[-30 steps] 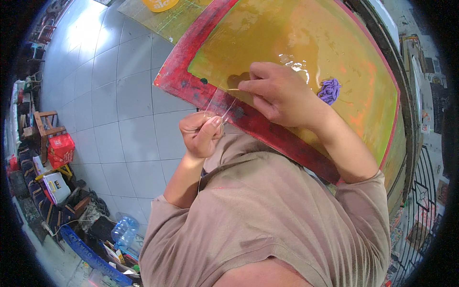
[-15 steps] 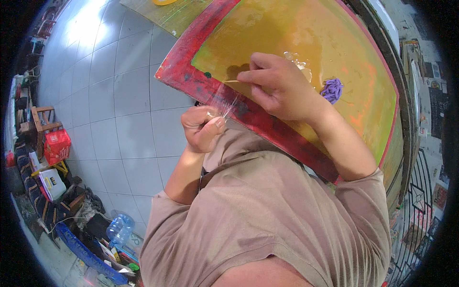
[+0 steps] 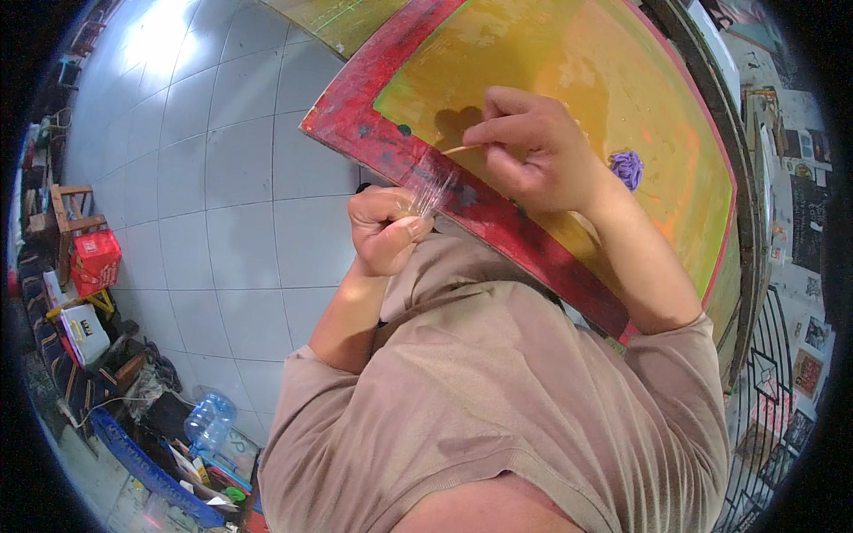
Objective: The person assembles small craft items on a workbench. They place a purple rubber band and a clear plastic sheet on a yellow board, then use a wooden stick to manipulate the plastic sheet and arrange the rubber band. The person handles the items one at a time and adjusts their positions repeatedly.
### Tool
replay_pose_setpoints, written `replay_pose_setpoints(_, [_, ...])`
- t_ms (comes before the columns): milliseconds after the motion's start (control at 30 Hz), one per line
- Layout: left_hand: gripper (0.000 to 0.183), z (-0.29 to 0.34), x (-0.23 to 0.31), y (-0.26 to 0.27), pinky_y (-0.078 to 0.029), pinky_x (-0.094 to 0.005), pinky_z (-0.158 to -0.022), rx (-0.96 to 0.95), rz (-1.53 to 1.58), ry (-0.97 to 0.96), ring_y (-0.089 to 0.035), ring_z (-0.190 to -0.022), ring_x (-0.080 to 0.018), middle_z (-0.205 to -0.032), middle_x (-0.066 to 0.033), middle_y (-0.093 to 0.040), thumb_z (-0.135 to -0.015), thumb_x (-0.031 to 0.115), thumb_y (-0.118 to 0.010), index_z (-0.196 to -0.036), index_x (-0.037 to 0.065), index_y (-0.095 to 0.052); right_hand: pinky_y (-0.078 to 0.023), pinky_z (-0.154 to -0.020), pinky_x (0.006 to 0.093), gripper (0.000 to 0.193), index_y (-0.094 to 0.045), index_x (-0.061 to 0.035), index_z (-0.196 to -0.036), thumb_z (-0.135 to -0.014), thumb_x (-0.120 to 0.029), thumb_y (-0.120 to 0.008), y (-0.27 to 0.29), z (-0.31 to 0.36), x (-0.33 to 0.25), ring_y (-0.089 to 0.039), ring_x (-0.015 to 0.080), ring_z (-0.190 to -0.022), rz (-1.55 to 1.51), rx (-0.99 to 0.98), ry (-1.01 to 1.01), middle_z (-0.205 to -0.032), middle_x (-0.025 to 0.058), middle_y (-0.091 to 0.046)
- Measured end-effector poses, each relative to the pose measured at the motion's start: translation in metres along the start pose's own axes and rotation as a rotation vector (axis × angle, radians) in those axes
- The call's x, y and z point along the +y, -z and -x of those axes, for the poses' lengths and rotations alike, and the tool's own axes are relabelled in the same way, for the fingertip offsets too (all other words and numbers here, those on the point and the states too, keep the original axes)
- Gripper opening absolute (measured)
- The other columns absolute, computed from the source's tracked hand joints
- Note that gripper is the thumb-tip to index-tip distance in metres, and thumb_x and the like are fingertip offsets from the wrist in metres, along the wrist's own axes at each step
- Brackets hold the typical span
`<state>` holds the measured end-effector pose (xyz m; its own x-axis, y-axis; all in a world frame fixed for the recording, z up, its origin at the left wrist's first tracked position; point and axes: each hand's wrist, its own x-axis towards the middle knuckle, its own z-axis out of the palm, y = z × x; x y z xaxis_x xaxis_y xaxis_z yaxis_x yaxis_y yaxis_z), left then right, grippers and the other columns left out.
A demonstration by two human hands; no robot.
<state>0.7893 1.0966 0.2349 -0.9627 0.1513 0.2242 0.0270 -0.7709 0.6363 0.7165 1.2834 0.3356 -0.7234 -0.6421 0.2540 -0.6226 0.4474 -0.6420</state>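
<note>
My left hand point(image 3: 384, 233) is closed, thumb against the curled fingers, pinching a crinkled piece of clear plastic point(image 3: 434, 185) that sticks up past the fingertips. My right hand point(image 3: 544, 158) is held over the board, closed in a pinch on a thin pale stick point(image 3: 459, 149) that points left, toward the plastic. Below the hands lies a board with a red border point(image 3: 366, 123) and a yellow-green, glossy middle point(image 3: 524, 53). On it, right of my right hand, sits a purple bundle of strands point(image 3: 627, 169). A small dark green spot point(image 3: 404, 131) marks the red border.
Grey tiles point(image 3: 240, 240) cover the floor at left. Beyond it stand a wooden stool point(image 3: 73, 213), a red bag point(image 3: 95, 262) and a white container point(image 3: 86, 335). A clear blue water bottle point(image 3: 211, 419) lies lower left. Black metal grillwork point(image 3: 766, 377) stands at right.
Both hands have shifted slightly to the right. The stick now tilts, its free end lower than the pinched end, still near the plastic. The view has also shifted a little.
</note>
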Motion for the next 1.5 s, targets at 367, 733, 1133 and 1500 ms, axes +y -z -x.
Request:
replay_pose_setpoints(367, [0.014, 0.017, 0.021, 0.026, -0.026, -0.0263, -0.048, 0.033, -0.212, -0.038, -0.030, -0.052, -0.0099, -0.059, -0.0015, -0.035, -0.067, 0.002, -0.053, -0.058, 0.003, -0.043, -0.039, -0.056, 0.0291, 0.013, -0.064, -0.0004, -0.086, -0.077, 0.000, -0.055, 0.011, 0.011, 0.007, -0.049, 0.0195, -0.062, 0.045, 0.144, -0.091, -0.069, 0.0090, -0.050])
replay_pose_setpoints(733, [0.019, 0.012, 0.090, 0.058, -0.026, -0.0251, -0.047, 0.319, -0.366, -0.245, -0.035, -0.051, -0.0113, -0.059, -0.0038, -0.039, -0.076, 0.017, -0.048, -0.068, -0.001, -0.047, -0.046, -0.071, 0.0376, 0.031, -0.061, -0.0082, -0.107, -0.081, -0.026, -0.062, 0.093, 0.060, 0.065, -0.056, 0.0309, -0.087, 0.744, 0.430, -0.500, -0.094, 0.0144, -0.056])
replay_pose_setpoints(1133, [0.020, -0.035, 0.126, 0.078, -0.025, -0.0234, -0.044, 0.214, -0.524, -0.171, -0.034, -0.046, -0.0113, -0.057, -0.0065, -0.041, -0.075, 0.017, -0.047, -0.068, -0.002, -0.049, -0.048, -0.074, 0.0365, 0.030, -0.059, -0.0069, -0.102, -0.073, -0.004, -0.063, 0.008, 0.053, -0.026, -0.057, 0.0326, -0.086, 0.405, 0.314, -0.347, -0.097, 0.0129, -0.057])
replay_pose_setpoints(1500, [0.018, -0.047, 0.144, 0.091, -0.025, -0.0222, -0.044, 0.120, -0.507, -0.040, -0.035, -0.045, -0.0107, -0.056, -0.0068, -0.043, -0.073, 0.016, -0.051, -0.070, -0.002, -0.049, -0.048, -0.074, 0.0394, 0.027, -0.063, -0.0090, -0.097, -0.071, -0.003, -0.055, 0.024, -0.026, 0.063, -0.056, 0.0323, -0.089, 0.592, 0.197, -0.527, -0.098, 0.0125, -0.058])
